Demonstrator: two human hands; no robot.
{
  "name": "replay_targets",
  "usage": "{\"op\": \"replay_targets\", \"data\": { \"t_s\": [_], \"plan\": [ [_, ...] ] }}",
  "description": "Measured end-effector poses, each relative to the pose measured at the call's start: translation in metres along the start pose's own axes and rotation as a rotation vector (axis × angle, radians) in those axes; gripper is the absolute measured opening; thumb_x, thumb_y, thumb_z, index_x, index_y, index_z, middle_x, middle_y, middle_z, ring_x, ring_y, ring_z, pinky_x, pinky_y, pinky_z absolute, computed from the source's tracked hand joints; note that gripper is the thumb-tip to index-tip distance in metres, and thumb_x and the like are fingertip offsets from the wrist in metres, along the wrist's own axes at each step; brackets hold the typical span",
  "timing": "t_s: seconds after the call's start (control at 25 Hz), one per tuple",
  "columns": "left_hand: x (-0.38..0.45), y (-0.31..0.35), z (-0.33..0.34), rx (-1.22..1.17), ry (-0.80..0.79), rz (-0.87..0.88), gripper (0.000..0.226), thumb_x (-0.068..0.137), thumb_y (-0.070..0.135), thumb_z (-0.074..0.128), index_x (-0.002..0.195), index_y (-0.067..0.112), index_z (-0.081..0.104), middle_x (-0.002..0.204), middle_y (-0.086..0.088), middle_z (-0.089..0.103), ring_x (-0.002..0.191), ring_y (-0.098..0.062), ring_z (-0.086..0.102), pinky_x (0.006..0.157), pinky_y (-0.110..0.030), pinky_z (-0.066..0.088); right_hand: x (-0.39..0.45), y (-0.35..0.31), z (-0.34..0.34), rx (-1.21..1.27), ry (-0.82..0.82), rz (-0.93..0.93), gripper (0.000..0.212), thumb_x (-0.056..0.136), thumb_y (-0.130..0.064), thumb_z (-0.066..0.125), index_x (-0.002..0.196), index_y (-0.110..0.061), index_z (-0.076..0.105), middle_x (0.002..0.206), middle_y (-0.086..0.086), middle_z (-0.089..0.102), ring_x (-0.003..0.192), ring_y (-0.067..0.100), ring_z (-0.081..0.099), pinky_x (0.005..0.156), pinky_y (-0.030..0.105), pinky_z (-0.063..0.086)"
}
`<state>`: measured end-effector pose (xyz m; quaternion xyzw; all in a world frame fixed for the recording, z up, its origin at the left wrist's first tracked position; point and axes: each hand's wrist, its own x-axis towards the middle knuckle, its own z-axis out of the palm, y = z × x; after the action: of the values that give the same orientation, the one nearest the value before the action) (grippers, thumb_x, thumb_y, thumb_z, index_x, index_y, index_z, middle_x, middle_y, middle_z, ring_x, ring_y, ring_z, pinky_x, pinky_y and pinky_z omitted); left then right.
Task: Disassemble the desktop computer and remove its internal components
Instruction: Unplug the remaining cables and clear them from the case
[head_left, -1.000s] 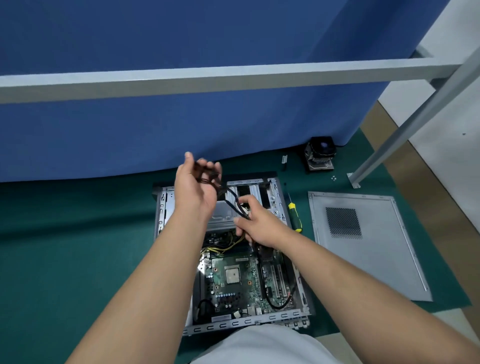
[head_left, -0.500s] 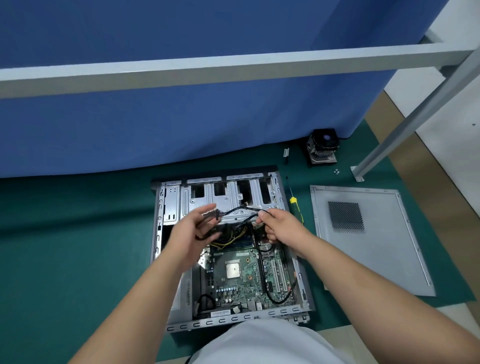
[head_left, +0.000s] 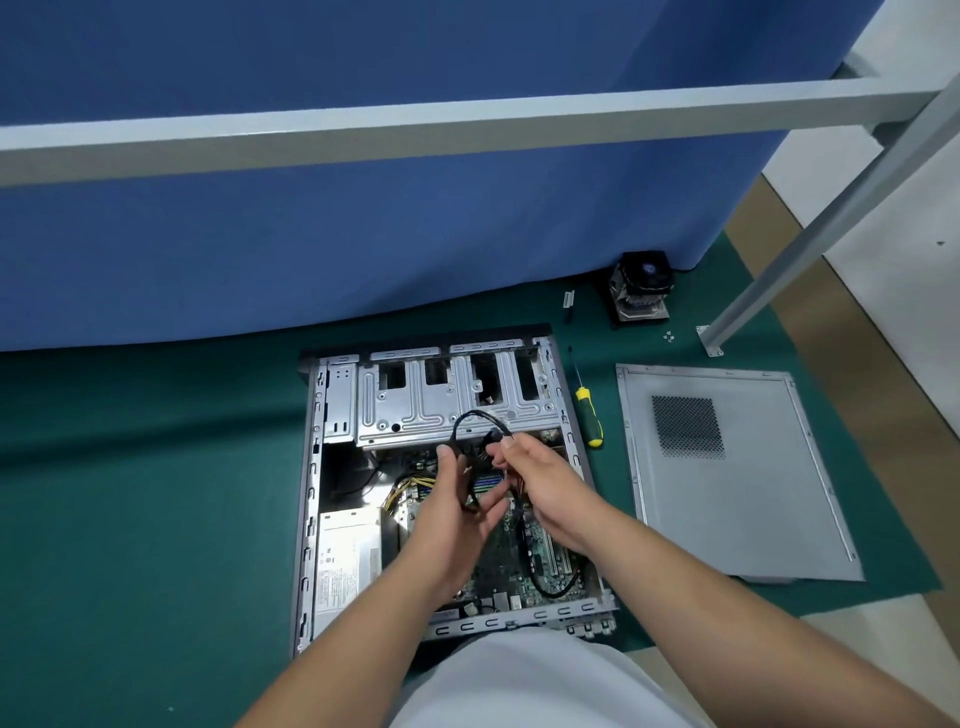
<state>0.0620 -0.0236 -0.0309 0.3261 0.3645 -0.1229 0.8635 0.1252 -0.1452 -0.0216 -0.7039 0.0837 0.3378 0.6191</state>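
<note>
Looping above the open case (head_left: 311, 467), a thin black cable (head_left: 475, 415).

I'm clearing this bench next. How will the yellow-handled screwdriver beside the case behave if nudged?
The screwdriver lies flat on the green mat; its rounded handle would probably roll if pushed sideways. It looks rigid and light, an easy one-hand lift. The mat may damp rolling somewhat.

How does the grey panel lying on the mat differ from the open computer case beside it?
The flat grey side panel is a bare sheet with a mesh vent; the open grey metal computer case is a deep box holding boards and cables. Nobody touches the panel; both hands work over the case. Both lie on the green mat.
</note>
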Motion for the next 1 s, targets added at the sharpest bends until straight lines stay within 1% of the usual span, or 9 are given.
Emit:
{"op": "replay_targets", "data": {
  "t_s": [0.16, 0.28, 0.36, 0.52, 0.6, 0.72, 0.84, 0.92, 1.0],
  "plan": [
    [-0.005, 0.006, 0.005, 0.045, -0.011, -0.032, 0.067, 0.097, 0.070, 0.043, 0.139, 0.020, 0.059, 0.121, 0.002, 0.075, 0.100, -0.013, 0.074, 0.085, -0.035, 0.058, -0.007, -0.007, 0.004, 0.106, -0.031, 0.033, 0.025, 0.109, -0.028, 0.047, 0.093, -0.018, 0.063, 0.114, -0.008, 0.070, 0.073, 0.006, 0.069, 0.069, 0.034, 0.050],
    [-0.007, 0.009, 0.010, 0.081, -0.028, -0.027, 0.042, 0.105, 0.046, 0.047, 0.128, 0.020, 0.071, 0.120, -0.001, 0.075, 0.104, -0.017, 0.068, 0.096, -0.047, 0.053, -0.005, -0.009, 0.008, 0.181, -0.029, 0.041, 0.023, 0.109, -0.020, 0.048, 0.093, -0.015, 0.065, 0.131, -0.001, 0.066, 0.110, 0.019, 0.066, 0.095, 0.047, 0.053],
    [-0.009, 0.009, 0.016, 0.202, -0.041, -0.013, 0.038, 0.107, 0.046, 0.046, 0.123, 0.024, 0.071, 0.118, 0.003, 0.075, 0.113, -0.015, 0.066, 0.098, -0.042, 0.054, -0.005, -0.011, 0.019, 0.107, 0.005, 0.045, 0.021, 0.108, -0.018, 0.048, 0.098, -0.016, 0.067, 0.133, 0.004, 0.064, 0.124, 0.024, 0.060, 0.107, 0.053, 0.047],
    [-0.005, 0.005, 0.016, 0.406, -0.094, 0.072, 0.036, 0.095, 0.052, 0.057, 0.124, 0.032, 0.064, 0.121, 0.007, 0.074, 0.109, -0.003, 0.070, 0.086, -0.023, 0.057, -0.002, -0.013, 0.026, 0.146, 0.070, 0.081, 0.020, 0.104, -0.014, 0.048, 0.096, -0.009, 0.066, 0.116, 0.014, 0.066, 0.094, 0.023, 0.069, 0.070, 0.035, 0.054],
    [-0.001, 0.004, 0.009, 0.456, -0.144, 0.130, 0.032, 0.096, 0.043, 0.064, 0.128, 0.038, 0.063, 0.126, 0.008, 0.072, 0.116, -0.005, 0.068, 0.088, -0.024, 0.056, -0.005, -0.018, 0.021, 0.325, 0.020, 0.122, 0.020, 0.106, -0.011, 0.046, 0.096, -0.010, 0.063, 0.090, 0.012, 0.072, 0.080, 0.021, 0.070, 0.067, 0.032, 0.051],
    [0.004, 0.003, -0.004, 0.628, -0.152, 0.216, 0.036, 0.093, 0.029, 0.076, 0.124, 0.044, 0.063, 0.118, 0.011, 0.075, 0.111, -0.012, 0.071, 0.092, -0.032, 0.059, -0.004, -0.018, 0.017, 0.421, 0.062, 0.190, 0.017, 0.103, -0.012, 0.052, 0.098, -0.010, 0.068, 0.098, 0.013, 0.070, 0.096, 0.029, 0.067, 0.076, 0.037, 0.050],
    [0.012, 0.002, -0.009, 0.859, -0.059, 0.280, 0.033, 0.088, 0.031, 0.079, 0.118, 0.032, 0.066, 0.103, 0.006, 0.077, 0.096, -0.018, 0.075, 0.087, -0.040, 0.062, -0.003, -0.017, 0.016, 0.342, 0.009, 0.247, 0.020, 0.097, -0.024, 0.053, 0.091, -0.016, 0.070, 0.096, 0.007, 0.072, 0.088, 0.027, 0.065, 0.069, 0.037, 0.047],
    [0.012, 0.003, -0.011, 1.005, 0.013, 0.347, 0.032, 0.093, 0.020, 0.072, 0.121, 0.028, 0.060, 0.092, 0.005, 0.075, 0.079, -0.012, 0.073, 0.075, -0.034, 0.062, -0.001, -0.015, 0.012, 0.238, -0.036, 0.210, 0.023, 0.096, -0.035, 0.058, 0.101, -0.016, 0.069, 0.114, 0.005, 0.070, 0.103, 0.023, 0.062, 0.085, 0.040, 0.049],
    [0.011, 0.003, -0.014, 1.204, 0.045, 0.450, 0.037, 0.096, 0.012, 0.061, 0.129, 0.026, 0.051, 0.089, 0.008, 0.069, 0.071, -0.008, 0.067, 0.060, -0.028, 0.053, 0.003, -0.013, 0.008, 0.209, -0.040, 0.188, 0.063, 0.086, -0.055, 0.071, 0.128, -0.011, 0.057, 0.138, 0.008, 0.060, 0.132, 0.024, 0.049, 0.118, 0.047, 0.031]
  ]
}}
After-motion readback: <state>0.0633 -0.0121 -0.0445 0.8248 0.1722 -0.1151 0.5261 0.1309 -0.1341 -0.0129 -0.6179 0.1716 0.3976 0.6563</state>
